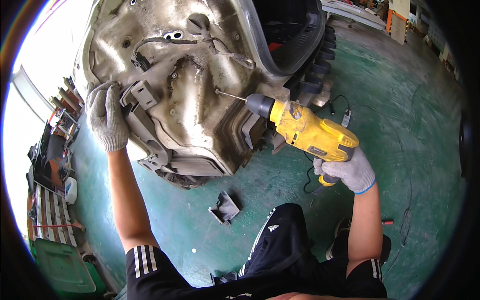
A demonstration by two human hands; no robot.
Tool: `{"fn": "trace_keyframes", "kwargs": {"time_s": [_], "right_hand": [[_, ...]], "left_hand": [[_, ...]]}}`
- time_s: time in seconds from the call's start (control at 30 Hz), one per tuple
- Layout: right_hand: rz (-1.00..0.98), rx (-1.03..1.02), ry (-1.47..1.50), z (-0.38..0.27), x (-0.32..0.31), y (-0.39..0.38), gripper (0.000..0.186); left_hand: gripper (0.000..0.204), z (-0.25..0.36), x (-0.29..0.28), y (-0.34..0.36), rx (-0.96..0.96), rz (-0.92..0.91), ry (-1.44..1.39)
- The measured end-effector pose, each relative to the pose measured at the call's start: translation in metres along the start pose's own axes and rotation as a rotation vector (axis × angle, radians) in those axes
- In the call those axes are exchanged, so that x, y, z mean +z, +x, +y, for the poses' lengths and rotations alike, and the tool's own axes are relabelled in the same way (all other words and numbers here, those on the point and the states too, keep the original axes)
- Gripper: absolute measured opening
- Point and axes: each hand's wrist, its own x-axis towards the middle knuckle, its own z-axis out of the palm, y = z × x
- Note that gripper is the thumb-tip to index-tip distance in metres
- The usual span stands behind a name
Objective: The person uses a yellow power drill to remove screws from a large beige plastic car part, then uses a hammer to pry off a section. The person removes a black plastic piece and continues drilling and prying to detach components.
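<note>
In my right hand (352, 170), gloved in grey knit, is a yellow corded electric drill (317, 132); the fingers wrap round its handle. A thin bit (231, 95) runs from the black chuck (259, 105), and its tip meets the dirty bare metal of a vehicle body section (192, 107). My left hand (106, 117), also gloved, lies against the left edge of that body, fingers extended along it. Beside the left hand are a grey plastic bracket (145, 95) and trim. A wire harness (175, 41) loops across the metal above the bit.
A loose plastic bracket (225, 207) lies on the green floor (280, 185) below the body section. The drill's black cord and a power strip (346, 118) lie to the right, near a red-handled tool (387, 222). A green bin (65, 265) stands at lower left.
</note>
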Motion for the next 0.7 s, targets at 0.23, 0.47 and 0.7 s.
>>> {"fn": "trace_keyframes", "kwargs": {"time_s": [0.23,0.47,0.7], "right_hand": [[-0.047,-0.012,-0.039,-0.002,-0.009,-0.001,0.057],[-0.034,-0.008,-0.041,-0.012,-0.007,-0.004,0.055],[-0.055,-0.017,-0.058,-0.016,-0.005,-0.005,0.055]], "left_hand": [[0.028,-0.001,0.002,0.0,-0.019,0.011,0.0],[0.028,0.001,0.001,-0.001,-0.056,0.016,-0.012],[0.028,-0.002,0.002,0.0,-0.011,0.014,-0.01]]}}
